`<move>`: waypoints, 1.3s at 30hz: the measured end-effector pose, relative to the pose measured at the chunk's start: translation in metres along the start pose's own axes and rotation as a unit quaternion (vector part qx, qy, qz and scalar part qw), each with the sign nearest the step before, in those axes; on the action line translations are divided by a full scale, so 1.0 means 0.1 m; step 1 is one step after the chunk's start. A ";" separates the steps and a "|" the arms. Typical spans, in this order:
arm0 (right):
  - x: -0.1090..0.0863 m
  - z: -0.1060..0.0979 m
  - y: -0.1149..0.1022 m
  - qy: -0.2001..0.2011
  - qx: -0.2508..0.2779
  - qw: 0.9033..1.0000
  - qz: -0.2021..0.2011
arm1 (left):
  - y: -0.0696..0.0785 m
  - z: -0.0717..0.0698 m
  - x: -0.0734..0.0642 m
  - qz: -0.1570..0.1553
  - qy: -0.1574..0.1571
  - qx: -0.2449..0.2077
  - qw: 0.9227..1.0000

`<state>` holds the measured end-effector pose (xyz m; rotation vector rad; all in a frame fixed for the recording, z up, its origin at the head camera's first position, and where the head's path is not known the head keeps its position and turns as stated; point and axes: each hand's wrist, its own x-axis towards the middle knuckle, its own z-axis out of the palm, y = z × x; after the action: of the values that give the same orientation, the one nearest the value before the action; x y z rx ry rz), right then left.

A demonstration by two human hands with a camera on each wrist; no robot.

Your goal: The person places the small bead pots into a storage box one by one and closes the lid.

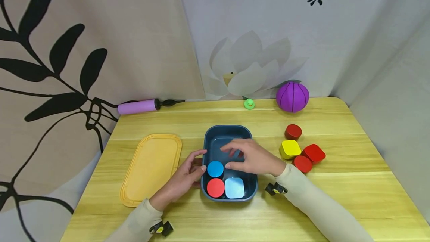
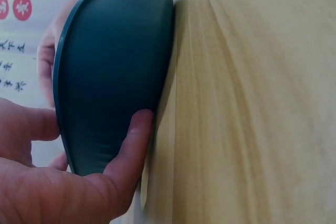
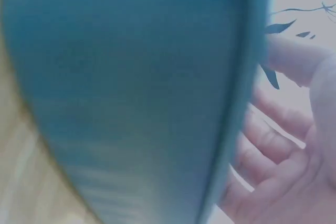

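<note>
Dark-blue rectangular plastic tub [image 1: 218, 137] is sitting central on table [image 1: 218, 221], left hand [image 1: 184, 176] resting unclenched against its nine-o'clock side; empty, loosely spread right hand [image 1: 252, 156] is hovering over it. Risk, if sweeping low: toppling blue round-topped block [image 1: 215, 169].

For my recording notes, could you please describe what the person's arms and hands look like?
The left sleeve and right sleeve are long, plain and pale cream. At each wrist is a small black device with a yellow patch. The left hand and right hand wear no gloves.
</note>
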<state>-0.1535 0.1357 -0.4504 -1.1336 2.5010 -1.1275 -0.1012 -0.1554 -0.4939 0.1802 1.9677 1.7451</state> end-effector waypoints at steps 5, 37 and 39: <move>-0.19 -0.16 0.01 0.037 -0.007 0.999 0.022 | -0.02 -0.01 -0.01 0.005 0.000 0.005 1.000; -1.69 -0.75 0.53 0.248 -0.123 0.944 0.181 | -0.04 0.02 -0.04 0.004 0.010 0.015 1.000; -1.77 -0.75 0.57 0.259 -0.119 0.940 0.188 | -0.04 0.02 -0.03 0.004 0.009 0.015 1.000</move>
<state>-0.0954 0.3274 -0.4634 -0.3809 3.1381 -1.1446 -0.0965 -0.1558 -0.4966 0.1851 2.0096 1.7283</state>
